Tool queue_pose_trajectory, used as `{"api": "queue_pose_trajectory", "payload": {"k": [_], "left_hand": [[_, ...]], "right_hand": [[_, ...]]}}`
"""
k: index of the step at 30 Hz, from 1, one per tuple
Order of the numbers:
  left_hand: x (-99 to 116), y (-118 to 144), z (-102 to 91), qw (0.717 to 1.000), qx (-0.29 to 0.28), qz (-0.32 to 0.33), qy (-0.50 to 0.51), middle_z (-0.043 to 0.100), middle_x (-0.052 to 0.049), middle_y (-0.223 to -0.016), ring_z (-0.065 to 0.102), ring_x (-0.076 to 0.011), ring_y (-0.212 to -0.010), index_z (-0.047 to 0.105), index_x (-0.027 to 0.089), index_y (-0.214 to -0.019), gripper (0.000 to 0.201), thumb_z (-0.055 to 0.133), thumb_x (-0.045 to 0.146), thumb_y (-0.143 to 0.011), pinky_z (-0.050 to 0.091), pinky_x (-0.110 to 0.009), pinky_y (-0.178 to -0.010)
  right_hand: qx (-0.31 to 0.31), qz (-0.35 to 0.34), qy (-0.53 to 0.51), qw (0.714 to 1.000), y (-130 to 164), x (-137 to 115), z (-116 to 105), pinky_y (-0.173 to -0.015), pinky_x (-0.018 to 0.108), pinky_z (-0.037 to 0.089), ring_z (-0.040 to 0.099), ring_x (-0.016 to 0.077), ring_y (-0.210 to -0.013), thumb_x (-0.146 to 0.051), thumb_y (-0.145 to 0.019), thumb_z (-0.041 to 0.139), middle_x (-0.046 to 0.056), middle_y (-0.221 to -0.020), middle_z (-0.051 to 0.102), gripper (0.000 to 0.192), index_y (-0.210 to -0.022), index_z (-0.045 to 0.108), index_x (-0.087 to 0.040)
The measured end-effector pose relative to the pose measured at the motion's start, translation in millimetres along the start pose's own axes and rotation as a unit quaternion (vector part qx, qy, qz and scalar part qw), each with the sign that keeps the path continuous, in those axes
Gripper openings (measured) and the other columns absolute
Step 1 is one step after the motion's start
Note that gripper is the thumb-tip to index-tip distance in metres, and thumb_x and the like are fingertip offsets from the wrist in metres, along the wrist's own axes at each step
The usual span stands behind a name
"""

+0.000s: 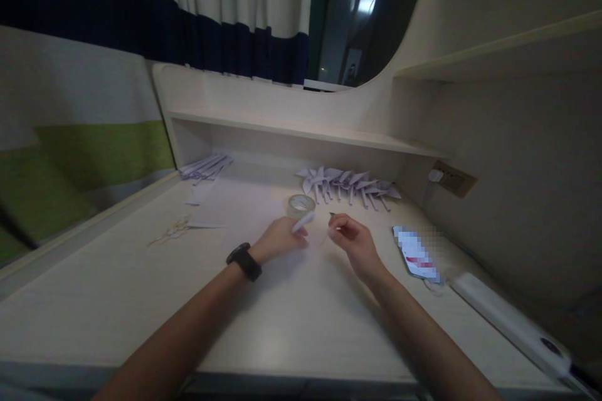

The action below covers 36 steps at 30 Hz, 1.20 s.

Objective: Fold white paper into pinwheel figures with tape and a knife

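My left hand (277, 239), with a black watch (244, 261) at the wrist, is closed around a small white paper piece (303, 221) that looks rolled or folded. Just to its right, my right hand (355, 243) has its fingers pinched together. A thin pale strand (324, 238) seems to run from those fingertips, and a small dark tip (332, 214) shows above them; I cannot make out what either is. Right behind my left hand lies a roll of clear tape (301, 203). White paper pinwheels (350, 185) on sticks lie in a row farther back.
White paper sheets (249, 197) cover the desk's left middle. Several paper strips (207, 167) are piled at the back left, near a tangle of yellowish ties (175, 230). On the right are a lit phone (416, 255) and a long white device (510, 319). A shelf (305, 131) overhangs the back.
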<state>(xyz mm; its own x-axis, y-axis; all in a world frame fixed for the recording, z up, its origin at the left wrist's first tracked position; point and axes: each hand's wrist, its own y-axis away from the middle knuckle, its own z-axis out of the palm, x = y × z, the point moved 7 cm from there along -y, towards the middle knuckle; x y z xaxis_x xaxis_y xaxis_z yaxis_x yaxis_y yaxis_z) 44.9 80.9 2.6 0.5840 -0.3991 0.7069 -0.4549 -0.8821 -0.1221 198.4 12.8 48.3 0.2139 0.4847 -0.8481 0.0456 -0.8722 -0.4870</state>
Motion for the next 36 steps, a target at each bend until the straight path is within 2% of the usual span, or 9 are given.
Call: {"api": "queue_pose_trajectory", "payload": {"k": [3, 5, 8, 11, 14, 18, 23, 28, 36], "left_hand": [[12.5, 6.5, -3.1, 0.991, 0.038, 0.023, -0.128, 0.071, -0.006, -0.083, 0.066, -0.0205, -0.079, 0.069, 0.017, -0.086, 0.018, 0.062, 0.025, -0.071, 0.046, -0.028, -0.070], [21.8, 12.7, 0.6, 0.976, 0.048, 0.036, -0.211, 0.071, -0.008, -0.086, 0.065, -0.0228, -0.082, 0.068, 0.017, -0.086, 0.015, 0.058, 0.024, -0.076, 0.045, -0.030, -0.073], [31.8, 21.6, 10.3, 0.954, 0.052, 0.053, -0.289, 0.069, -0.012, -0.087, 0.064, -0.0252, -0.085, 0.065, 0.016, -0.087, 0.015, 0.054, 0.024, -0.081, 0.044, -0.032, -0.073], [37.6, 27.4, 19.0, 0.948, 0.053, 0.072, -0.306, 0.068, -0.013, -0.088, 0.064, -0.0249, -0.084, 0.063, 0.015, -0.090, 0.017, 0.049, 0.021, -0.084, 0.043, -0.032, -0.072], [39.8, 29.3, 22.6, 0.951, 0.052, 0.077, -0.296, 0.068, -0.013, -0.088, 0.064, -0.0245, -0.084, 0.063, 0.015, -0.092, 0.019, 0.045, 0.019, -0.086, 0.042, -0.031, -0.071], [42.9, 28.6, 16.4, 0.958, 0.055, 0.091, -0.268, 0.069, -0.012, -0.088, 0.064, -0.0252, -0.083, 0.065, 0.016, -0.093, 0.019, 0.054, 0.029, -0.083, 0.041, -0.031, -0.070], [34.7, 18.6, -5.3, 0.985, 0.057, 0.100, -0.125, 0.070, -0.007, -0.080, 0.063, -0.0218, -0.075, 0.070, 0.020, -0.095, 0.040, 0.056, 0.054, -0.079, 0.040, -0.027, -0.064], [14.5, 4.3, -6.5, 0.997, 0.010, 0.079, 0.006, 0.066, -0.003, -0.058, 0.057, -0.0143, -0.056, 0.074, 0.016, -0.074, 0.033, 0.056, 0.043, -0.080, 0.034, -0.023, -0.054], [10.8, 2.4, -3.7, 0.995, 0.027, 0.074, 0.060, 0.068, -0.002, -0.064, 0.056, -0.0158, -0.061, 0.076, 0.016, -0.081, 0.031, 0.061, 0.043, -0.076, 0.036, -0.024, -0.055]], "right_hand": [[0.040, 0.048, -0.167, 0.984, -2.7, 6.1, -10.5, -0.080, 0.033, 0.047, 0.058, 0.0185, -0.090, -0.040, -0.074, 0.068, 0.003, -0.091, 0.060, 0.022, -0.086, 0.057, -0.024], [0.046, 0.059, -0.218, 0.973, -2.8, 10.0, -9.0, -0.085, 0.035, 0.047, 0.059, 0.0197, -0.098, -0.036, -0.069, 0.074, 0.002, -0.098, 0.061, 0.035, -0.098, 0.056, -0.029], [0.055, 0.060, -0.196, 0.977, -0.3, 16.8, 2.0, -0.082, 0.035, 0.049, 0.063, 0.0198, -0.094, -0.031, -0.060, 0.080, 0.001, -0.101, 0.062, 0.059, -0.111, 0.051, -0.030], [0.073, 0.077, -0.120, 0.987, 5.0, 26.9, 15.1, -0.067, 0.030, 0.052, 0.065, 0.0168, -0.075, -0.027, -0.058, 0.080, 0.000, -0.087, 0.065, 0.061, -0.110, 0.049, -0.026], [0.087, 0.096, -0.087, 0.988, 9.8, 36.1, 22.0, -0.058, 0.028, 0.052, 0.063, 0.0149, -0.061, -0.024, -0.061, 0.075, -0.003, -0.072, 0.065, 0.056, -0.109, 0.047, -0.024], [0.109, 0.084, -0.079, 0.987, 10.0, 41.7, 15.5, -0.058, 0.026, 0.050, 0.061, 0.0139, -0.059, -0.019, -0.060, 0.073, -0.004, -0.065, 0.065, 0.052, -0.106, 0.049, -0.022], [0.143, 0.072, -0.079, 0.984, 5.0, 45.7, 0.2, -0.054, 0.024, 0.047, 0.058, 0.0123, -0.054, -0.019, -0.060, 0.073, -0.005, -0.065, 0.065, 0.050, -0.104, 0.050, -0.021], [0.143, 0.067, -0.100, 0.982, 1.6, 46.9, -3.4, -0.057, 0.027, 0.048, 0.061, 0.0143, -0.057, -0.022, -0.058, 0.076, -0.004, -0.063, 0.066, 0.050, -0.101, 0.050, -0.022], [0.116, 0.027, -0.067, 0.991, 0.1, 40.7, -4.3, -0.055, 0.025, 0.046, 0.061, 0.0142, -0.061, -0.022, -0.060, 0.076, -0.003, -0.065, 0.064, 0.045, -0.100, 0.053, -0.022]]}}
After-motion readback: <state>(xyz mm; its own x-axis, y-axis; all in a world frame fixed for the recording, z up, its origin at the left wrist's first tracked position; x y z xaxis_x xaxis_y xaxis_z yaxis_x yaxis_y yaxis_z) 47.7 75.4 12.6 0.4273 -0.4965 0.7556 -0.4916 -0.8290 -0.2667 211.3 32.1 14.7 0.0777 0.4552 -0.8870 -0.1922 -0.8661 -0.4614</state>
